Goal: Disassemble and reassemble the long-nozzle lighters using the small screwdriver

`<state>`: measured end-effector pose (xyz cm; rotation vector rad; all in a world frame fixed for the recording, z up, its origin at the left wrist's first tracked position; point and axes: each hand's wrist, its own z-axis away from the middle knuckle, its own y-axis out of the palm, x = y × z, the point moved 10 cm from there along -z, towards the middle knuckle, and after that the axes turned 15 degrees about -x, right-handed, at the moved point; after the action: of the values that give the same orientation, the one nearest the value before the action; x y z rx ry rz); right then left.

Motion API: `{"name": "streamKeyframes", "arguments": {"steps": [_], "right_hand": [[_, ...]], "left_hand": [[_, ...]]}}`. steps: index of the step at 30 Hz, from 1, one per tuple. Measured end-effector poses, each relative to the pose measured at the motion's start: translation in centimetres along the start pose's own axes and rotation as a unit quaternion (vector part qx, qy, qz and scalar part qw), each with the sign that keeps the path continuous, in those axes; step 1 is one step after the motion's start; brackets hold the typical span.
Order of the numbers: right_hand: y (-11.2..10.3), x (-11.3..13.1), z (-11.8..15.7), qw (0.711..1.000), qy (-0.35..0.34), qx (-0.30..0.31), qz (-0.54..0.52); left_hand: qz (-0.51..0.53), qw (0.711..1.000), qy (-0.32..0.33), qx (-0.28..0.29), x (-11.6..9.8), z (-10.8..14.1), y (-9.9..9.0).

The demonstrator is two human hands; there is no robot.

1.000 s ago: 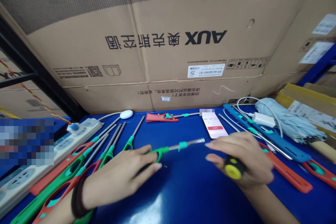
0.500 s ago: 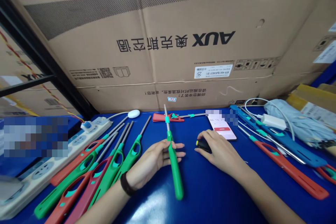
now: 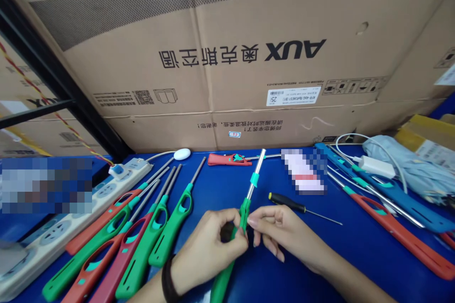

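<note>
One green lighter (image 3: 244, 210), tilted over the worktop (image 3: 209, 187), between two hands. Left hand (image 3: 213, 244): fingers closed round its body. Right hand (image 3: 284, 232): half curled, thumb and fingertips at its side, can't tell if gripping. One screwdriver (image 3: 287, 202) lies beyond right hand. Left row (image 3: 172, 227): six lighters, three green, three reddish. One red lighter (image 3: 225, 159) at back.

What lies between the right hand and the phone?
A screwdriver, its handle black with a yellow end, lies between the right hand and the phone in the head view.
</note>
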<state>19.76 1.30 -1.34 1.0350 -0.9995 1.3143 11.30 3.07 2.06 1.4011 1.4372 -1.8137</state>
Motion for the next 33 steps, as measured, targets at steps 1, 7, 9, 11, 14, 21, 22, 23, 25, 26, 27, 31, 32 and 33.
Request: {"name": "streamKeyframes", "arguments": {"steps": [1,7,9,11,14,21,22,23,25,26,27,31,32,33], "right_hand": [[0.0,-0.2,0.0,1.0,0.012,-0.005,-0.018],[0.5,-1.5,-0.1,0.993,0.067,-0.008,-0.093],[0.7,-1.9,-0.2,0.993,0.074,-0.008,-0.095],[0.7,-2.1,-0.2,0.993,0.077,-0.011,-0.088],[0.8,-2.3,-0.1,0.992,0.083,-0.021,-0.089],[0.3,-2.2,0.0,0.99,0.091,-0.051,-0.092],[0.2,-2.2,-0.1,0.991,0.089,-0.058,-0.087],[0.0,-2.1,-0.1,0.991,0.087,-0.063,-0.084],[0.0,-2.1,-0.2,0.991,0.087,-0.062,-0.084],[0.0,-2.1,-0.3,0.991,0.089,-0.059,-0.083],[0.1,-2.1,-0.3,0.991,0.088,-0.056,-0.079],[0.0,-1.6,-0.4,0.995,0.057,-0.056,-0.055],[0.0,-1.5,-0.4,0.995,0.054,-0.055,-0.056],[0.1,-1.5,-0.4,0.995,0.056,-0.055,-0.059]], "left_hand": [[-0.037,0.999,0.026,-0.018,-0.5,0.1,-0.3],[-0.1,0.985,0.136,-0.031,-2.7,0.8,-0.2],[-0.101,0.984,0.144,-0.021,-2.7,0.9,0.0],[-0.103,0.984,0.145,-0.013,-2.6,0.9,0.1],[-0.107,0.983,0.151,-0.003,-2.6,1.1,0.3],[-0.08,0.987,0.141,0.011,-2.9,1.1,0.2],[-0.077,0.988,0.136,0.013,-3.0,1.0,0.2],[-0.077,0.988,0.133,0.015,-3.0,1.0,0.2],[-0.088,0.987,0.135,0.015,-3.0,1.0,0.2],[-0.1,0.985,0.141,0.013,-3.0,1.0,0.2],[-0.116,0.982,0.15,0.008,-2.9,1.0,0.2],[-0.178,0.964,0.197,-0.03,-2.4,1.2,0.4],[-0.188,0.959,0.209,-0.037,-2.3,1.3,0.6],[-0.198,0.953,0.224,-0.043,-2.2,1.4,0.8]]}}
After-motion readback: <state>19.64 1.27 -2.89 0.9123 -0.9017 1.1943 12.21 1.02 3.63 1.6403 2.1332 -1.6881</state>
